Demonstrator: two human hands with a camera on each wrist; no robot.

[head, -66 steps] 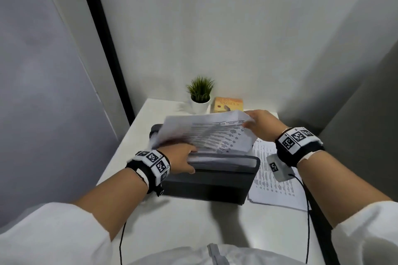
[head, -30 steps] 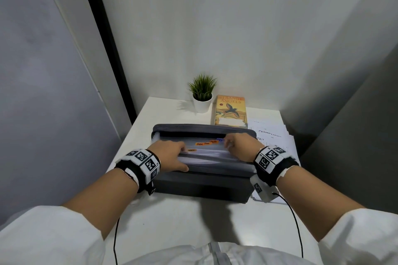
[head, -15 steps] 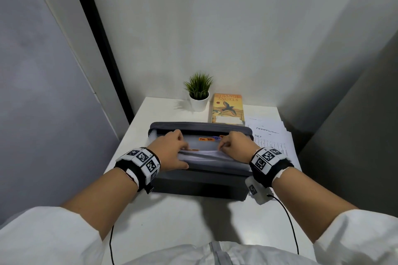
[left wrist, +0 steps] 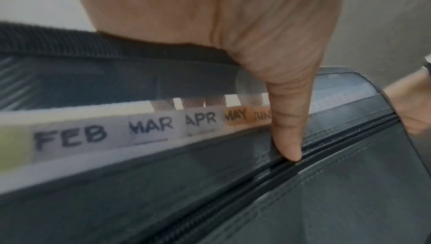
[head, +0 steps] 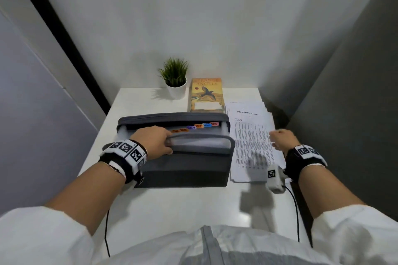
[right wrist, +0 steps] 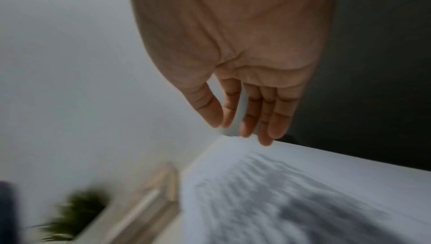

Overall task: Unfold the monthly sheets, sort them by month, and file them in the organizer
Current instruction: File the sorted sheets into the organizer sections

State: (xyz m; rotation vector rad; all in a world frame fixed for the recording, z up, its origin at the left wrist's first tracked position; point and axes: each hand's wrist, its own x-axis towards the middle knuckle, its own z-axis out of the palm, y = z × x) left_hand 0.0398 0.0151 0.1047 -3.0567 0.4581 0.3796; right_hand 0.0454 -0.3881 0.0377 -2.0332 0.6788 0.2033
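A grey expanding organizer [head: 185,163] stands open mid-table, with coloured month tabs [head: 198,126] showing at its top. My left hand [head: 155,140] grips its near front section, fingers down inside behind the dividers. In the left wrist view the thumb [left wrist: 289,137] presses on the zip edge beside the tabs [left wrist: 149,124] marked FEB, MAR, APR, MAY. Right of the organizer lies a stack of printed sheets [head: 252,142], the top one headed JULY. My right hand [head: 280,139] hovers over the stack's right side, fingers [right wrist: 277,118] straight, holding nothing above the sheets [right wrist: 303,192].
A small potted plant [head: 175,79] and a yellow book [head: 206,94] sit at the back of the white table [head: 172,211]. Walls close in on the left, back and right. The stack reaches the table's right edge. Wrist cables hang off the front.
A sheet went into the organizer and both hands pressed the dividers. Now my right hand has left the organizer and moved right over the stack. My left hand stays on the organizer.
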